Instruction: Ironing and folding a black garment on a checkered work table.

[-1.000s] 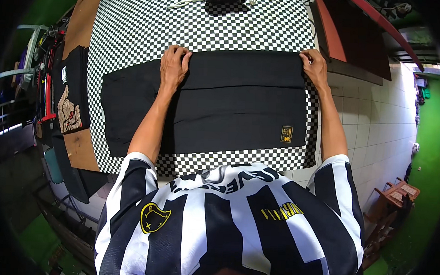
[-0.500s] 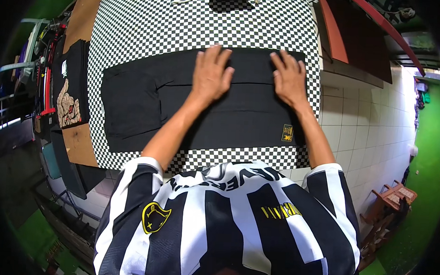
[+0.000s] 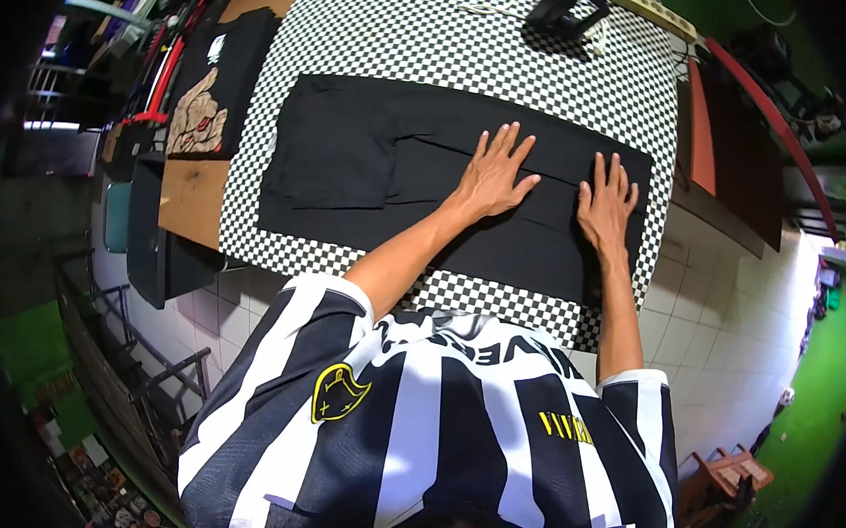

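A black garment (image 3: pixel 352 167) lies flat and folded on a black-and-white checkered tabletop (image 3: pixel 395 36). My left hand (image 3: pixel 496 176) rests palm down on the middle of the garment, fingers spread. My right hand (image 3: pixel 607 208) presses flat on the garment near its right end, fingers apart. Neither hand grips anything. My striped black-and-white shirt fills the lower part of the view.
A black iron (image 3: pixel 566 8) and a white power strip (image 3: pixel 651 12) sit at the table's far edge. A black printed shirt (image 3: pixel 203 103) lies on a brown board at the left. White tiled floor (image 3: pixel 723 305) lies to the right, metal racks to the left.
Both hands have slid from the garment's far corners toward its middle and right part. The camera view has tilted and shifted to the right.
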### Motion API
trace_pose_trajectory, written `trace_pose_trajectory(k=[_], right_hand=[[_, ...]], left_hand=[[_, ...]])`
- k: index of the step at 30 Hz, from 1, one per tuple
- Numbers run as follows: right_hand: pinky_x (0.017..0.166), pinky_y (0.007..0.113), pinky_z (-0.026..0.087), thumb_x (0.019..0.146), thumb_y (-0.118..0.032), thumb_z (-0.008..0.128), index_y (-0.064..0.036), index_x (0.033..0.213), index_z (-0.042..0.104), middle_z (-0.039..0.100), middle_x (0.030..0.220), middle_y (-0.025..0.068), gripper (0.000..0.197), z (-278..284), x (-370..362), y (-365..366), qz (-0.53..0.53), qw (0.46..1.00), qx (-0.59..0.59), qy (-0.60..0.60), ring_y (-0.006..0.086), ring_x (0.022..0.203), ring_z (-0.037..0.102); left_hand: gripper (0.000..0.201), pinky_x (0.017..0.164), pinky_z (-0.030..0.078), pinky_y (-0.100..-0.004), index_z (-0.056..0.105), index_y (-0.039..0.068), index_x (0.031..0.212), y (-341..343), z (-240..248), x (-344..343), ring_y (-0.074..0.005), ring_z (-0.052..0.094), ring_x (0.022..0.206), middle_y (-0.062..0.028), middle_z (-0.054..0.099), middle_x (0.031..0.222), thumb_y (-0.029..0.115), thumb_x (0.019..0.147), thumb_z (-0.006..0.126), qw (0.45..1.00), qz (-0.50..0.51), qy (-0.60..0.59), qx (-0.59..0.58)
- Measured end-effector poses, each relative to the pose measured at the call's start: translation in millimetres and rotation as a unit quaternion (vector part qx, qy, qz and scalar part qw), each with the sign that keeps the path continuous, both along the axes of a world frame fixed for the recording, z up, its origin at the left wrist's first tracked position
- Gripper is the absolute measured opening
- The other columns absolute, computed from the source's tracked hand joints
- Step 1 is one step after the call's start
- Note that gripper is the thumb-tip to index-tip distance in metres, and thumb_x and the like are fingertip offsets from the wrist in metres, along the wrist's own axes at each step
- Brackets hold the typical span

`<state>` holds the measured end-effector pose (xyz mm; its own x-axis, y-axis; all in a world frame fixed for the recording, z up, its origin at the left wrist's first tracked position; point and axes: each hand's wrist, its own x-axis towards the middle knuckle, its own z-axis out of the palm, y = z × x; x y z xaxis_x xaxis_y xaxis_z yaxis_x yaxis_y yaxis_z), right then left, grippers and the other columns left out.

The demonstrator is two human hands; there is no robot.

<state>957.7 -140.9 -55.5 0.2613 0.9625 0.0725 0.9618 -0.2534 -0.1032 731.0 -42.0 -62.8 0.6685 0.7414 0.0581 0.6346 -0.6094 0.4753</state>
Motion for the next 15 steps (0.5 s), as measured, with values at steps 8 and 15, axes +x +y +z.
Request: trace_pose_trajectory(k=[8, 15], right_hand=[[0.12, 0.058, 0.02, 0.099, -0.028, 0.049, -0.0103, 0.153, 0.04, 0.035, 0.159, 0.0199, 0.058, 3, -108, 42, 0.139, 0.983, 0.048, 0.107, 0.0343, 0.146, 0.033], [0.121, 0.055, 0.019, 0.103, -0.029, 0.042, -0.015, 0.155, 0.038, 0.035, 0.16, 0.0169, 0.054, -3, -172, 117, 0.195, 0.972, 0.036, 0.123, 0.0324, 0.147, 0.034]], left_hand=[[0.056, 0.119, 0.025, -0.0567, 0.049, 0.008, 0.145, 20, 36, -102, -0.0419, 0.034, 0.146, -0.0248, 0.039, 0.155, 0.037, 0.099, 0.058, 0.988, 0.087, -0.076, 0.101], [0.058, 0.12, 0.024, -0.0565, 0.049, 0.006, 0.147, 91, -11, -164, -0.0415, 0.034, 0.146, -0.0251, 0.039, 0.155, 0.041, 0.1, 0.054, 0.984, 0.131, -0.032, 0.114]])
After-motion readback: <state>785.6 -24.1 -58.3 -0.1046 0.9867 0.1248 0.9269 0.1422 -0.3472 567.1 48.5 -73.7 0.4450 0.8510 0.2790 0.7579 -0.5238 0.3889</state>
